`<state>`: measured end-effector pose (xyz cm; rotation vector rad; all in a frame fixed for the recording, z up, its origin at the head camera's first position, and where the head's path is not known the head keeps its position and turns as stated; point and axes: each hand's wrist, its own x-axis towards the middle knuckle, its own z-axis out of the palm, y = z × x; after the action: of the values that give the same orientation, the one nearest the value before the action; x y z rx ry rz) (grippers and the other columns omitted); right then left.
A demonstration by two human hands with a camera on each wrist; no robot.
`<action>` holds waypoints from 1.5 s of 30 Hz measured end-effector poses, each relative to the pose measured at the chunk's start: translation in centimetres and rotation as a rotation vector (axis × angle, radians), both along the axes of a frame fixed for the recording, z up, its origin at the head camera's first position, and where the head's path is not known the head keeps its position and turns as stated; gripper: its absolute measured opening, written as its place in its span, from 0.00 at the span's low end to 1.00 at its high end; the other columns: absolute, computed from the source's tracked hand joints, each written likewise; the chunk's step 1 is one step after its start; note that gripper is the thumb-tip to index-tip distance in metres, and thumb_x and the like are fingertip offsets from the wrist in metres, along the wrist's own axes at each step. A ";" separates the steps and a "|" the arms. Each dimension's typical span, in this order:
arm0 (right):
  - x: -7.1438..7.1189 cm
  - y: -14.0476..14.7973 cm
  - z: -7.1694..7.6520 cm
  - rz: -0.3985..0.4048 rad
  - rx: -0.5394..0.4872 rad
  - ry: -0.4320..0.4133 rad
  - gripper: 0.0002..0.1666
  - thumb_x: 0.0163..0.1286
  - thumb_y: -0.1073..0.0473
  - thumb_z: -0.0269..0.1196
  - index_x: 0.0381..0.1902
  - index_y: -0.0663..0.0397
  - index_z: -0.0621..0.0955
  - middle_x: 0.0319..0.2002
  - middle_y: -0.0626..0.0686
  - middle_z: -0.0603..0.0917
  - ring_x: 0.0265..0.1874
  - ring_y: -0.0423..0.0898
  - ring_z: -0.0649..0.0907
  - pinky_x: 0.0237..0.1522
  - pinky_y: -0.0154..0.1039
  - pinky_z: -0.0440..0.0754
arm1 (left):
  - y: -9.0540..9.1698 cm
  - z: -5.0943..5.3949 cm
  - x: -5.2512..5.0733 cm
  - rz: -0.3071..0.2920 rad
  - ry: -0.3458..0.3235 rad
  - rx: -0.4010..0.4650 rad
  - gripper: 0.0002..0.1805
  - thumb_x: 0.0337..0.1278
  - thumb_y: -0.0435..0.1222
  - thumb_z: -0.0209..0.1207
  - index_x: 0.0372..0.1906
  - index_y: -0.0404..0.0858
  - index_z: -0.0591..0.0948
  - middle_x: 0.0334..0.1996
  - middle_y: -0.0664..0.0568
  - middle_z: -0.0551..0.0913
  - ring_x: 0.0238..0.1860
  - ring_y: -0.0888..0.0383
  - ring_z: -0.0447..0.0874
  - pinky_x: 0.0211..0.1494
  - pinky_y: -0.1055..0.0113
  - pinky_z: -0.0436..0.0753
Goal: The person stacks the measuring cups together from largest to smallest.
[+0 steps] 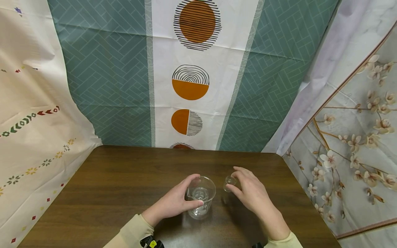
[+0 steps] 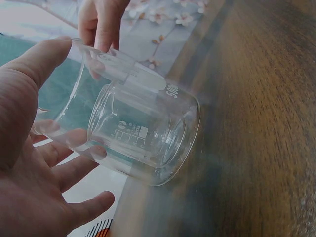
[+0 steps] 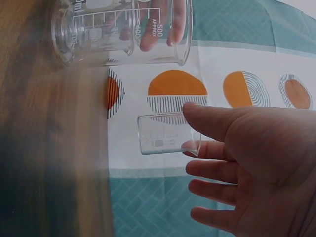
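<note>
My left hand (image 1: 178, 199) holds a large clear glass beaker (image 1: 208, 193) near its rim, the thumb on one side and the fingers on the other. The big beaker appears to stand upright on the table. Inside it sits a smaller glass beaker (image 2: 131, 128) with white markings, best seen in the left wrist view. To the right of the big beaker, my right hand (image 1: 252, 189) pinches a tiny clear beaker (image 3: 165, 134) by its rim between thumb and forefinger. This tiny beaker hangs above the tabletop, apart from the big one. Its other fingers stand spread in the right wrist view.
The dark brown wooden table (image 1: 124, 179) lies under both hands. A green and white patterned cloth (image 1: 198, 103) hangs behind its far edge. A cream cloth (image 1: 46, 137) hangs at the left and a flowered one (image 1: 350, 165) at the right.
</note>
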<state>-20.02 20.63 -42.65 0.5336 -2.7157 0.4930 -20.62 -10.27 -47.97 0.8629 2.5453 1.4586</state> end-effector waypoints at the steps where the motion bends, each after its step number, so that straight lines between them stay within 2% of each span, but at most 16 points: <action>1: 0.0 0.0 0.0 0.002 0.001 0.001 0.21 0.70 0.49 0.80 0.52 0.54 0.86 0.72 0.59 0.81 0.72 0.61 0.79 0.66 0.64 0.80 | 0.0 0.0 0.0 0.000 0.000 0.001 0.48 0.67 0.60 0.74 0.83 0.49 0.65 0.75 0.52 0.77 0.74 0.48 0.76 0.73 0.39 0.75; 17: 0.2 -0.5 0.9 0.025 -0.014 0.008 0.21 0.72 0.48 0.79 0.54 0.52 0.85 0.73 0.57 0.81 0.73 0.60 0.78 0.64 0.64 0.82 | 0.0 -0.1 0.0 0.004 0.005 -0.004 0.49 0.67 0.60 0.74 0.84 0.50 0.65 0.74 0.55 0.77 0.74 0.49 0.76 0.73 0.40 0.76; 29: 0.4 -1.0 1.8 0.030 -0.056 0.000 0.19 0.73 0.48 0.78 0.54 0.49 0.85 0.74 0.55 0.80 0.75 0.59 0.77 0.63 0.65 0.82 | 0.0 -0.1 0.0 -0.005 0.015 0.001 0.49 0.68 0.59 0.74 0.84 0.47 0.64 0.75 0.50 0.77 0.74 0.49 0.77 0.73 0.39 0.76; 45: 0.3 -1.9 2.4 0.037 -0.069 0.003 0.23 0.72 0.46 0.78 0.55 0.51 0.86 0.75 0.55 0.80 0.75 0.57 0.77 0.65 0.64 0.82 | 0.0 0.0 -0.1 -0.010 0.005 0.004 0.49 0.68 0.60 0.74 0.84 0.47 0.64 0.75 0.49 0.77 0.74 0.48 0.77 0.72 0.39 0.76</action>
<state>-19.75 18.68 -40.21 0.5666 -2.6790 0.5925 -20.70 -10.28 -48.02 0.8796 2.5385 1.4617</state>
